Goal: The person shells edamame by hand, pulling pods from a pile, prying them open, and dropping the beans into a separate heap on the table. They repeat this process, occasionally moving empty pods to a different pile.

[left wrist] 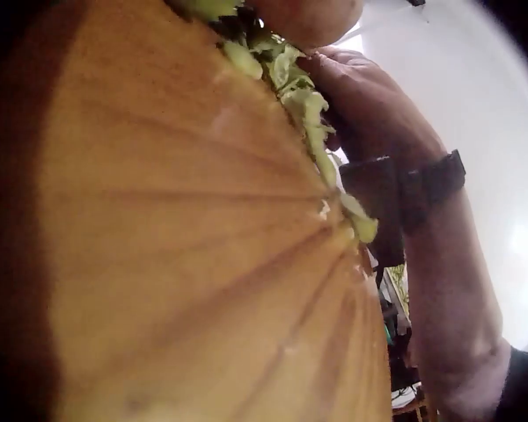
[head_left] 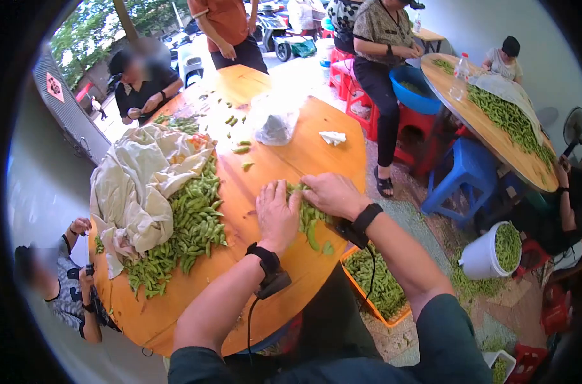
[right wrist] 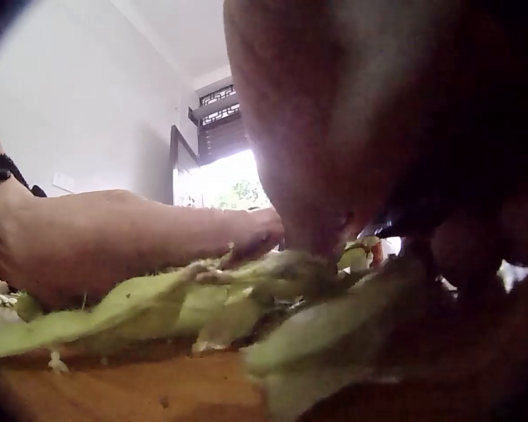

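Observation:
A small heap of green soybean pods (head_left: 309,214) and pod skins lies on the round wooden table (head_left: 252,301), between my two hands near the edge. My left hand (head_left: 278,214) rests beside the heap on its left, fingers stretched forward. From the right, my right hand (head_left: 332,195) reaches over the heap, its fingers angled down among the pods. Close up in the right wrist view, flattened green pod skins (right wrist: 141,308) lie under and in front of the fingers. A strip of pods (left wrist: 312,123) runs beside the hands in the left wrist view.
A large pile of soybean pods (head_left: 198,214) lies to the left, partly under a pale cloth (head_left: 144,185). An orange crate (head_left: 393,321) of pods stands below the table edge. A plastic bag (head_left: 275,125) and crumpled tissue (head_left: 332,137) lie farther back. Several people sit or stand around.

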Demonstrator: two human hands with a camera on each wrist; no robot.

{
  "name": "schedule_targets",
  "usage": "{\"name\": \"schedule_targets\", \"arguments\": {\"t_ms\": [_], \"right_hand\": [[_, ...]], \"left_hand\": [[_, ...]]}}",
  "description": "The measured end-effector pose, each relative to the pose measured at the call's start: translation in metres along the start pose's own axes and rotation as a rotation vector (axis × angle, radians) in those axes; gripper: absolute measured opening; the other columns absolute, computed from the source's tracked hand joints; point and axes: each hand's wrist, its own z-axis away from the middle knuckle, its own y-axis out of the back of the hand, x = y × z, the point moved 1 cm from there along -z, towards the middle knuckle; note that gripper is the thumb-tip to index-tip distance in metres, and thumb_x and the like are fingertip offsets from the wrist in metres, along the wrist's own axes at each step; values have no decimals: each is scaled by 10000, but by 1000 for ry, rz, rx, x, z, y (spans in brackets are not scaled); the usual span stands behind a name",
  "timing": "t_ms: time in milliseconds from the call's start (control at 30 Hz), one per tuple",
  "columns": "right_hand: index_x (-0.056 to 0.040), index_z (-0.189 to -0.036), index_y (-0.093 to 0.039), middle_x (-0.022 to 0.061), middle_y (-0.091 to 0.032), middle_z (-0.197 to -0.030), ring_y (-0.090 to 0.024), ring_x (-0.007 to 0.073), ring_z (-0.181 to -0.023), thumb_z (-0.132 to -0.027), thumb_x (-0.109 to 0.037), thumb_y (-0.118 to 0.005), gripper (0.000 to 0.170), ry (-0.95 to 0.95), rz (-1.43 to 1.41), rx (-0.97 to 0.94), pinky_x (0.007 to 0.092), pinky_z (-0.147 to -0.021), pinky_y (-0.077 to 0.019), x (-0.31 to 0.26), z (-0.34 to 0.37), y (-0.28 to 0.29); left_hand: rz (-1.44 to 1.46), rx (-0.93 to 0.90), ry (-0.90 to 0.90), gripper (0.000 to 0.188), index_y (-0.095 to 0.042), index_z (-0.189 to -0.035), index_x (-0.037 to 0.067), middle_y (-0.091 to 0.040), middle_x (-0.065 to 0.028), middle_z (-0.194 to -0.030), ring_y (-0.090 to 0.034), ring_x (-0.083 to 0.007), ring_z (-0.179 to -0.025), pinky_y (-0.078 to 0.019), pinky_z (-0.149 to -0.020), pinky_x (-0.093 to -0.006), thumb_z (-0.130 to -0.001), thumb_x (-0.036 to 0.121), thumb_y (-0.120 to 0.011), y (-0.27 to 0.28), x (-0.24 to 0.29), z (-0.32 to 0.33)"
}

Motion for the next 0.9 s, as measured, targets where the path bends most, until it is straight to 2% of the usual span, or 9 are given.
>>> {"name": "schedule_targets", "arguments": {"t_ms": [67, 200, 267, 367, 433, 567, 667, 767, 900], "right_hand": [[-60, -1064, -639, 219, -667, -838, -650, 410, -805, -877, -263, -586, 281, 78, -41, 67, 496, -720, -515, 4, 6, -1], [-40, -1069, -636, 237, -655, -841, -645, 414, -797, -870, -205, -583, 264, 6, -111, 88, 483, -710, -514, 17, 29, 6], [-54, -961, -623, 236, -657, -857, -634, 434, -835, -871, -237, -569, 211, -48, -155, 95, 507, -747, -506, 22, 53, 22], [-56, -1005, -625, 232, -653, -892, -634, 426, -844, -851, -190, -562, 214, -103, -110, 106, 491, -740, -501, 34, 100, 47], [-100, -1143, -635, 226, -663, -938, -636, 416, -890, -844, -162, -567, 313, -133, -105, 103, 463, -761, -513, 50, 135, 62], [-47, -1187, -605, 229, -667, -1018, -657, 380, -929, -841, -170, -605, 367, -327, -97, 24, 441, -798, -514, 56, 196, 89], [0, -1149, -584, 248, -665, -985, -657, 390, -898, -846, -173, -609, 350, -457, -36, 26, 440, -789, -510, 52, 226, 93], [22, -1079, -565, 240, -657, -903, -652, 394, -819, -848, -158, -600, 295, -574, -56, 88, 433, -768, -507, 51, 239, 91], [11, -1001, -557, 113, -633, -826, -628, 230, -699, -864, -115, -565, 186, -617, -400, 175, 340, -654, -515, 28, 234, 99]], "left_hand": [[-7, 45, -12, 433, -559, -1245, -42, -535, -248, -1279, -480, -389, -1218, -367, -1042, -455, -959, 282, -536, -2, 13, 0], [44, 92, 0, 384, -559, -1199, -39, -536, -228, -1214, -473, -381, -1185, -347, -1018, -475, -940, 243, -538, -23, 46, 10], [32, 60, -15, 392, -556, -1222, -45, -534, -256, -1253, -487, -399, -1187, -370, -1017, -472, -957, 242, -525, -27, 71, 18], [41, 68, -87, 445, -511, -1258, -60, -491, -277, -1287, -454, -403, -1215, -346, -1018, -487, -948, 258, -535, -46, 113, 38], [195, -4, -128, 467, -496, -1270, -66, -455, -288, -1330, -415, -415, -1258, -323, -1049, -495, -950, 273, -536, -50, 146, 51], [437, -124, -148, 560, -446, -1330, -62, -421, -302, -1373, -377, -436, -1292, -270, -1095, -507, -945, 328, -562, -56, 180, 82], [641, -146, -119, 436, -492, -1260, -86, -469, -278, -1343, -416, -411, -1286, -315, -1098, -445, -966, 233, -535, -21, 177, 72], [761, -103, -95, 370, -533, -1230, -62, -560, -208, -1249, -511, -306, -1210, -371, -1050, -374, -958, 188, -553, 32, 169, 60], [941, -120, 16, 258, -594, -1148, -37, -595, -184, -1204, -558, -278, -1164, -405, -1017, -351, -921, 84, -590, 101, 141, 62]]}}
